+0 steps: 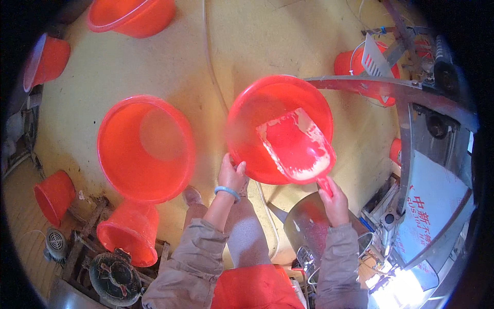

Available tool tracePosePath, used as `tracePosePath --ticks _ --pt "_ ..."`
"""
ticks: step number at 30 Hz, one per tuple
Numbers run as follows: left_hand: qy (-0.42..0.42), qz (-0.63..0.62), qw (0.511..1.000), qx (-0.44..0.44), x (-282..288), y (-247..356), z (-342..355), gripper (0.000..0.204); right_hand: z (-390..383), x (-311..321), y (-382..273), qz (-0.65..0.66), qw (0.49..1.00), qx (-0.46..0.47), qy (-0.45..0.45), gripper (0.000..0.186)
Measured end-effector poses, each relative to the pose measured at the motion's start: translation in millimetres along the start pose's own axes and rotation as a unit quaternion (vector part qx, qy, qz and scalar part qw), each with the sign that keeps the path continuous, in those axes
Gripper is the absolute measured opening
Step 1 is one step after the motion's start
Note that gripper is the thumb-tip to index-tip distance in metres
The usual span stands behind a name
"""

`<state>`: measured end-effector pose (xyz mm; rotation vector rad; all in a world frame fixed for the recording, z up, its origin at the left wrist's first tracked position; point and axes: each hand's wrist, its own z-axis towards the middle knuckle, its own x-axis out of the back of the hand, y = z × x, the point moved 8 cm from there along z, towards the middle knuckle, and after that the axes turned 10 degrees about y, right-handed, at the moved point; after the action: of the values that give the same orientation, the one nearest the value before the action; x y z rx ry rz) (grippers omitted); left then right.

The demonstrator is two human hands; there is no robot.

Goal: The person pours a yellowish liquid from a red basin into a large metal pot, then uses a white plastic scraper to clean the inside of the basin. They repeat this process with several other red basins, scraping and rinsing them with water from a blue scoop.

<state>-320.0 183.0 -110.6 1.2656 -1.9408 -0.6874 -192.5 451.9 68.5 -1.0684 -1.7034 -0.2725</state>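
Observation:
My right hand [335, 205] is wrapped round the handle of a red plastic scoop [290, 147]. Pale, doughy-looking residue clings to the scoop's edges and base. Its wide blade is over the mouth of a large red tub [247, 110], hiding part of the inside. At that tub's near left rim, my left hand [232, 176] grips the edge with thumb and fingers; a pale bracelet circles the wrist. To the left of it is a second large red tub [105, 149], its inside in view with a paler round area at the bottom.
A metal pot [303, 219] is below my right forearm. On the right runs a curved metal machine frame [370, 86] with a sheet-metal panel [429, 206]. More red tubs, such as one at the top left [149, 20], sit around the yellowish floor. A hose [210, 62] crosses it.

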Motion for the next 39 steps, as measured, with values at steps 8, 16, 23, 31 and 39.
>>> tracePosePath --ticks 8,16,23,31,39 --pt "-0.075 -0.088 0.99 0.081 68 7 -84 0.028 -86 61 -54 0.123 0.989 0.071 0.033 0.049" --pt "0.21 -0.155 0.962 0.08 283 1 -88 0.012 -92 -68 -257 0.054 0.947 0.306 -0.087 0.046" --pt "0.142 0.241 0.96 -0.018 336 -76 70 0.037 -38 -307 -345 -0.082 0.949 0.218 -0.213 0.023" --pt "-0.037 0.454 0.887 0.079 277 -256 255 0.04 -31 -322 -325 -0.037 0.955 0.249 -0.157 0.036" --pt "0.015 0.479 0.875 0.069 260 -279 358 0.036 -28 -328 -317 -0.063 0.966 0.216 -0.126 0.034"
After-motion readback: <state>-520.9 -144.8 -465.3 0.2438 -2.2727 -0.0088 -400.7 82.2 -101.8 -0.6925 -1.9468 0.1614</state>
